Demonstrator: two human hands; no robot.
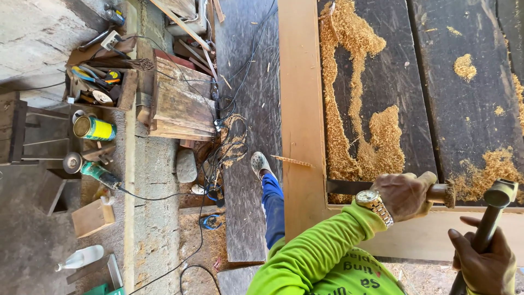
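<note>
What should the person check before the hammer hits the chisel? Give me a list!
1. Left hand wrapped firmly round the chisel handle: ok.
2. Right hand gripping the hammer by its handle: ok.
3. Hammer head near the chisel's handle end, not yet touching: ok.
4. Chisel blade lying across the wooden frame: ok, but whether its tip sits on a mark: cannot tell.
5. Sawdust piled around the blade, hiding the cutting spot: not ok.
6. Foot in the pale shoe standing close to the tangled cables on the floor: not ok.
</note>
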